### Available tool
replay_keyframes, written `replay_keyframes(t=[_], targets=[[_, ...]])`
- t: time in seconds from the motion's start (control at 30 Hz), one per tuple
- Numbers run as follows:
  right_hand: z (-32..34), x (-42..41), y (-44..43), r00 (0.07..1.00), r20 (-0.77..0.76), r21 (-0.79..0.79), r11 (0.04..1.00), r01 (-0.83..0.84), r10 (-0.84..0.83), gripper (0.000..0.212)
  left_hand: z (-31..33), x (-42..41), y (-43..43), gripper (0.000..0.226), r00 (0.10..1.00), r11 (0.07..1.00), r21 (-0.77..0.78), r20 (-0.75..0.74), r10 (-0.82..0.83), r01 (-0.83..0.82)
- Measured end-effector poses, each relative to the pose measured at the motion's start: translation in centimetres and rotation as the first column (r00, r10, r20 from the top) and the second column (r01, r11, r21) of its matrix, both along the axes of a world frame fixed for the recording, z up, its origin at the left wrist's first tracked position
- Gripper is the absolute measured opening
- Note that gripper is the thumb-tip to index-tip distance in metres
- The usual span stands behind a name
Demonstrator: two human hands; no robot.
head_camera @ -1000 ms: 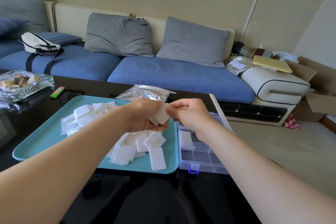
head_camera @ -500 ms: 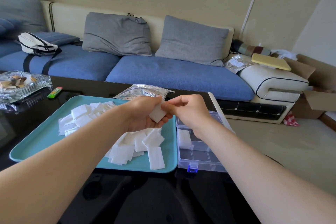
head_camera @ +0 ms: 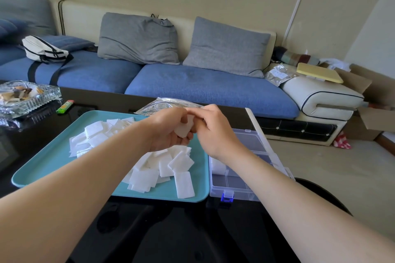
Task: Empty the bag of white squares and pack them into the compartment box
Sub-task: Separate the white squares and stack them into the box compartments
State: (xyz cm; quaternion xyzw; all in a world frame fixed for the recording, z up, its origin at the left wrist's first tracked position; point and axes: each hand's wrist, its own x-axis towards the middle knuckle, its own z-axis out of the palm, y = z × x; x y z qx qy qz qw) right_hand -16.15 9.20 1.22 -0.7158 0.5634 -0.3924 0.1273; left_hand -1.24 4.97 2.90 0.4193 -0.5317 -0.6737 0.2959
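Pinching one white square [head_camera: 183, 131] btwn L hand [head_camera: 167, 134] + R hand [head_camera: 217, 134]; next prob. right+down into compartment box [head_camera: 250, 139], nearer R hand.

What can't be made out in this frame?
All in the head view:
Count of held squares: left hand and right hand cover them.
Right compartments of the box: behind the right forearm.
Contents of the bag: shiny foil and the hands hide them.
Print on the bag: too small.

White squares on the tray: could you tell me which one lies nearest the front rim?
The single white square at the front right of the teal tray, ahead of the pile.
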Motion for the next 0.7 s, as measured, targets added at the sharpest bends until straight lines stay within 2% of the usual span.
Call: replay_keyframes(t=[0.1,0.23,0.3,0.37,0.47,0.6,0.7], targets=[[0.0,-0.1,0.2,1.0,-0.013,0.041,0.999,-0.026,0.026,0.04,-0.4,0.6,-0.3,0.029,0.991,0.999,-0.049,0.136,-0.015,0.022],[-0.1,-0.5,0.2,1.0,-0.001,0.035,0.999,-0.015,0.015,0.026,-0.2,0.5,0.1,0.029,0.967,0.99,-0.115,0.249,-0.049,0.08],[0.0,-0.6,0.1,0.997,0.078,0.039,0.999,0.024,-0.027,0.022,0.2,0.3,0.4,0.03,0.976,0.991,-0.083,0.203,-0.082,0.1],[0.2,-0.8,-0.1,0.98,0.178,0.052,0.995,0.086,-0.094,0.019,0.4,0.3,0.4,0.044,0.989,0.994,-0.038,0.111,-0.097,0.102],[0.4,-1.0,-0.1,0.956,0.271,0.03,0.993,0.113,-0.117,0.017,0.4,0.3,0.2,0.056,0.996,0.995,-0.058,0.047,-0.082,0.085],[0.4,-0.8,0.3,0.989,0.124,-0.083,0.992,0.097,-0.086,0.018,0.3,-0.5,0.6,0.053,1.0,0.996,-0.086,-0.005,-0.008,0.008],[0.3,0.4,0.8,0.998,0.008,-0.078,0.995,0.062,-0.061,0.026,0.3,-1.1,0.6,0.051,0.995,0.992,-0.073,-0.024,0.101,-0.103]])
